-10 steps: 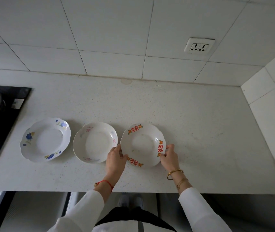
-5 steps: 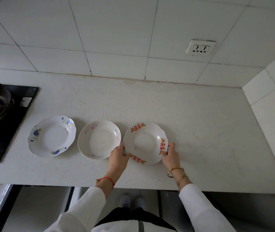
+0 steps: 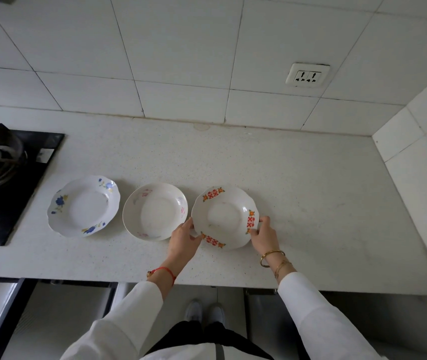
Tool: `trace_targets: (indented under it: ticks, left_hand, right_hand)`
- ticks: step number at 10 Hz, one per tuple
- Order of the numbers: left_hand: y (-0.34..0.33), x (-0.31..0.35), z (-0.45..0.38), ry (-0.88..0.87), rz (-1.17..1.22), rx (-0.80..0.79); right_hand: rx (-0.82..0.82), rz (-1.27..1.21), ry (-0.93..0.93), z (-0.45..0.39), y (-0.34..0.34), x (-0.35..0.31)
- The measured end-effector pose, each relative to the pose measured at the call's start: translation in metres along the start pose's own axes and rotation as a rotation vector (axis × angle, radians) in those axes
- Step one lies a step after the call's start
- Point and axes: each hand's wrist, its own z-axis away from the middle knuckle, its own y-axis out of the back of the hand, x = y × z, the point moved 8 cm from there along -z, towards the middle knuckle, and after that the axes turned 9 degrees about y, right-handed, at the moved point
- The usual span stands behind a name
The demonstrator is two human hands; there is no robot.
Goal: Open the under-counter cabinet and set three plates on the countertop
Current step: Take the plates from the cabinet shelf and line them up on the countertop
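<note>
Almost nothing has moved since the earlier frames: both hands stay on the same plate, and only the camera has shifted a little. On the countertop (image 3: pixel 298 178), three plates lie in a row near the front edge, with the black stove (image 3: pixel 7 188) at the far left. From left to right are the blue-flowered plate (image 3: pixel 84 206), the pink-flowered plate (image 3: pixel 155 211) and the red-patterned plate (image 3: pixel 225 216). The left hand (image 3: pixel 184 236) pinches its near-left rim and the right hand (image 3: pixel 264 236) pinches its right rim. The last plate seems placed, so the next move is probably only to release it gently.
</note>
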Motion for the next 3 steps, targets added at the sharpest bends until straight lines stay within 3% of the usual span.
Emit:
trace_targets:
  ticks: [2,3]
  left_hand:
    - [0.011,-0.005,0.004,0.012,-0.008,0.039]
    - [0.021,-0.003,0.008,-0.014,-0.022,0.096]
  right_hand:
    - [0.012,0.059,0.006,0.004,0.008,-0.006]
    - [0.044,0.232,0.048,0.008,0.015,-0.016]
